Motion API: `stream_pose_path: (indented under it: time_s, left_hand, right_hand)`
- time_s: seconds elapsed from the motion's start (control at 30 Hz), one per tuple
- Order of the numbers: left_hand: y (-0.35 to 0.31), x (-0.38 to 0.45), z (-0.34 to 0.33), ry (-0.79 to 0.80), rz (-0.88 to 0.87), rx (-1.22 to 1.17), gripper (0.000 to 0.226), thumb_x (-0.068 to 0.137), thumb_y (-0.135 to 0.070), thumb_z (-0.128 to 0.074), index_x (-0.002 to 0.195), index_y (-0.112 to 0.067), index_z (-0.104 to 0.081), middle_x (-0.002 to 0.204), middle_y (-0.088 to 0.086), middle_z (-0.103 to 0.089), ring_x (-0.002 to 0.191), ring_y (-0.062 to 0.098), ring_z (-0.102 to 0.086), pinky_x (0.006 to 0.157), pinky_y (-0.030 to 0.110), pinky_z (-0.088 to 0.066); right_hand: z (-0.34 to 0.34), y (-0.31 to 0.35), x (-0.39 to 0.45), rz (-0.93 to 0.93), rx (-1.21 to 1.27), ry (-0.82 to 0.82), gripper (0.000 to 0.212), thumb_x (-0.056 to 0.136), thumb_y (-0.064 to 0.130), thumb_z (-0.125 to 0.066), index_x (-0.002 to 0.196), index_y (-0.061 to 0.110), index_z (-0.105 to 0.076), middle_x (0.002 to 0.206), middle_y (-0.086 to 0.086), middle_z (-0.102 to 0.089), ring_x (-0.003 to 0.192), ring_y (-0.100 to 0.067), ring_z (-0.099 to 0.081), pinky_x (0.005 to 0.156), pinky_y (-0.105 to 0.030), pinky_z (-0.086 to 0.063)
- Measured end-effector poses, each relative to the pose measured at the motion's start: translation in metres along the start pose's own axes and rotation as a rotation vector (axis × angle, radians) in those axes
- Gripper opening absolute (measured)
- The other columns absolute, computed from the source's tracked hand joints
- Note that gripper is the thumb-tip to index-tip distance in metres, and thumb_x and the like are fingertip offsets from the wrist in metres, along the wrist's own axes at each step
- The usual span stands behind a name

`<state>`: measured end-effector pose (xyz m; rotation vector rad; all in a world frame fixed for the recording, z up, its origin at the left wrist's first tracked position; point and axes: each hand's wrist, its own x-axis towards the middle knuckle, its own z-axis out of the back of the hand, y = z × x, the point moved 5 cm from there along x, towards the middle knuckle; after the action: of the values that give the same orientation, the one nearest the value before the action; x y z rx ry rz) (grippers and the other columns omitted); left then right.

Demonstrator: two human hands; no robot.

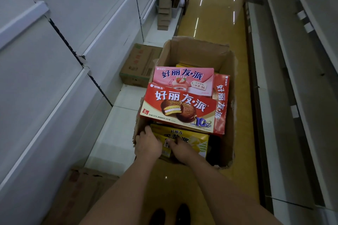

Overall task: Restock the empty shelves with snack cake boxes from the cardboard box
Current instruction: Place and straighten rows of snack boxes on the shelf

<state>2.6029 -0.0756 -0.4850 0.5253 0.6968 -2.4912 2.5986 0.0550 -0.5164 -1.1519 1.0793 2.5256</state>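
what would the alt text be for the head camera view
Both hands reach into an open cardboard box on a shop aisle floor: left hand and right hand grip a yellow snack cake box. Red and pink boxes lie above it, between bare white shelves.

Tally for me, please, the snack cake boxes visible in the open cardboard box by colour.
Red boxes: 2, one flat on top, one on edge beside it
Pink box: 1
Yellow boxes: at least 2, near the hands and at the back
Total: 5 visible
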Motion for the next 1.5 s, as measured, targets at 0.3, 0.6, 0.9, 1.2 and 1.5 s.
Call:
stream_pose_path:
  time_s: [0.3,0.6,0.9,1.2,1.5]
  left_hand:
    - [-0.011,-0.016,0.012,0.087,-0.371,0.065,0.076,0.085,-0.007,-0.059,0.148,-0.029,-0.024,0.153,-0.004,-0.027,0.134,0.027,-0.025,0.107,0.043,-0.036]
    - [-0.036,-0.041,0.044,-0.036,-0.661,0.232,0.061,0.085,-0.026,-0.062,0.14,-0.03,-0.035,0.14,-0.006,-0.041,0.121,0.018,-0.039,0.095,0.033,-0.041]
    - [-0.086,-0.066,0.091,0.244,-0.592,-0.338,0.075,0.069,-0.036,-0.083,0.13,-0.027,-0.04,0.13,-0.003,-0.053,0.113,0.019,-0.055,0.094,0.041,-0.049]
    - [-0.129,-0.087,0.108,0.11,-0.619,-0.456,0.087,0.081,-0.046,-0.07,0.149,-0.022,-0.02,0.152,0.005,-0.033,0.137,0.027,-0.035,0.107,0.049,-0.038]
    - [-0.191,-0.141,0.07,0.577,-0.727,-0.439,0.072,0.084,-0.031,-0.071,0.145,-0.021,-0.034,0.13,0.001,-0.057,0.111,0.016,-0.057,0.089,0.032,-0.049]
  right_hand:
    - [0.014,0.006,-0.019,-0.19,0.338,-0.149,0.056,0.101,0.048,-0.03,0.128,0.003,-0.05,0.129,-0.014,-0.054,0.118,-0.03,-0.05,0.096,-0.036,-0.041]
    - [0.056,0.008,-0.066,-0.172,0.416,-0.371,0.043,0.099,0.042,-0.031,0.127,0.014,-0.048,0.119,-0.013,-0.056,0.103,-0.029,-0.055,0.088,-0.035,-0.046]
    - [0.097,0.037,-0.138,0.126,0.501,-0.242,0.076,0.082,0.037,-0.073,0.144,0.015,-0.034,0.141,-0.006,-0.045,0.126,-0.024,-0.048,0.099,-0.034,-0.043]
    - [0.139,0.011,-0.193,0.136,0.794,-0.423,0.028,0.09,0.028,-0.064,0.111,0.012,-0.057,0.094,-0.001,-0.064,0.079,-0.01,-0.06,0.058,-0.02,-0.049]
    - [0.187,-0.039,-0.26,0.131,0.899,-0.657,0.025,0.086,0.034,-0.068,0.101,0.017,-0.059,0.103,-0.009,-0.068,0.088,-0.018,-0.063,0.07,-0.026,-0.049]
